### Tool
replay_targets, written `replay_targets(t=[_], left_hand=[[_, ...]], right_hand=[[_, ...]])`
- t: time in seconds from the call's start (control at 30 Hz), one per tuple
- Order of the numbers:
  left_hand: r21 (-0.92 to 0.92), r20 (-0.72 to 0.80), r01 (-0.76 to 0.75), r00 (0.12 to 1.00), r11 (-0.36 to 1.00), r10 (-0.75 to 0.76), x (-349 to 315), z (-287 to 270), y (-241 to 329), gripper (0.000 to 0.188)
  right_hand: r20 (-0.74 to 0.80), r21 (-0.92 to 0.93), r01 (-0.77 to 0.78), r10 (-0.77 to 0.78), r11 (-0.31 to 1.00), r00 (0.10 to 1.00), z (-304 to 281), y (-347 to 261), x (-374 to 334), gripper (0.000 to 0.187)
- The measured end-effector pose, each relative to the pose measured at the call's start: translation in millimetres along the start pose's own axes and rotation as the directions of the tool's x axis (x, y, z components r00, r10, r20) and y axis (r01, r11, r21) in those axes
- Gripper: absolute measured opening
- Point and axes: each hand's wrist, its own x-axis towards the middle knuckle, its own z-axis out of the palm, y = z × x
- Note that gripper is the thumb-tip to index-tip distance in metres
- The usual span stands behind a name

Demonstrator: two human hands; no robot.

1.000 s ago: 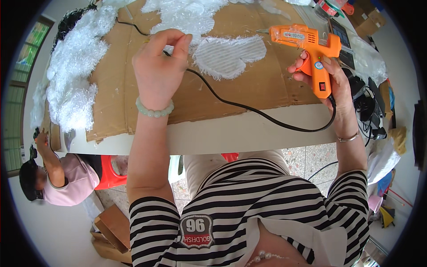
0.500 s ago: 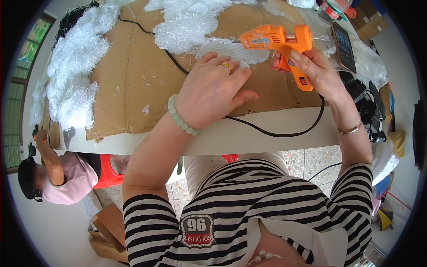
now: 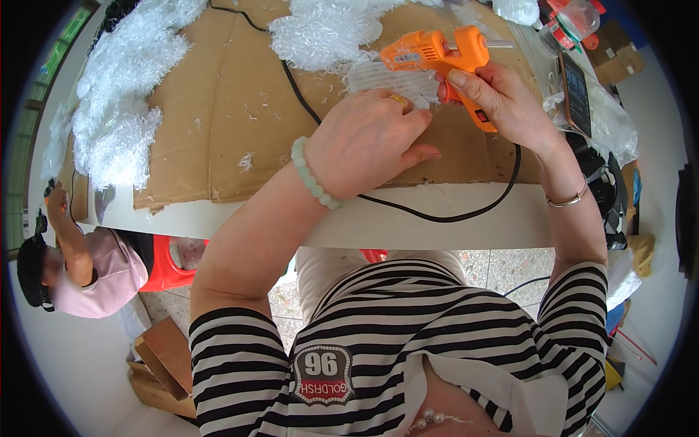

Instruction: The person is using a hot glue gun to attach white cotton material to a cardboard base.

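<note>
An orange hot glue gun (image 3: 466, 54) is gripped by its handle in my right hand (image 3: 510, 102), fingers wrapped round it and a clear glue stick in its rear. Its nozzle points left, over a flat, white, ribbed piece (image 3: 393, 76) on the cardboard. My left hand (image 3: 371, 138), with a ring and a bead bracelet, is lowered against the near edge of that piece. Its thumb stands apart from the index finger; the other fingertips are bent down and hidden behind the hand. Below both hands a black cord (image 3: 444, 218) loops from the gun.
Fluffy, shredded white plastic (image 3: 124, 95) is heaped at the left, with another pile (image 3: 324, 33) at the back. Cardboard (image 3: 240, 146) covers the white table (image 3: 437, 237). A phone (image 3: 575, 95) and clear plastic bags lie at the right. Another person (image 3: 95, 269) works at the far left.
The glue gun and my right hand have shifted slightly left and up. My left hand has moved a little right, its fingers more bent. The whole view has shifted slightly.
</note>
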Motion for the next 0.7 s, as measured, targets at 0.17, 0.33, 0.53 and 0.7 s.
replay_targets(t=[0.17, 0.33, 0.53, 0.7], left_hand=[[-0.013, -0.023, 0.001, 1.000, 1.000, -0.002, -1.2, 1.1, -1.0, 0.030], [-0.019, 0.094, 0.055, 0.994, 0.998, -0.053, -1.6, -2.3, 0.0, 0.031], [-0.019, 0.073, 0.054, 0.996, 0.998, -0.053, -2.2, -1.5, -0.6, 0.031], [-0.030, 0.074, 0.053, 0.996, 0.998, -0.050, -2.9, -0.6, -2.3, 0.030]], right_hand=[[-0.020, -0.107, -0.019, 0.017, 0.994, 1.000, -0.6, -0.2, 1.6, 0.039], [-0.033, -0.133, -0.014, 0.010, 0.991, 0.999, -2.5, 0.0, 1.5, 0.040], [-0.129, -0.126, 0.051, -0.067, 0.991, 0.989, 2.3, 2.7, -1.2, 0.046], [-0.128, -0.159, 0.002, -0.022, 0.987, 0.992, -1.4, -0.1, -8.0, 0.048]])
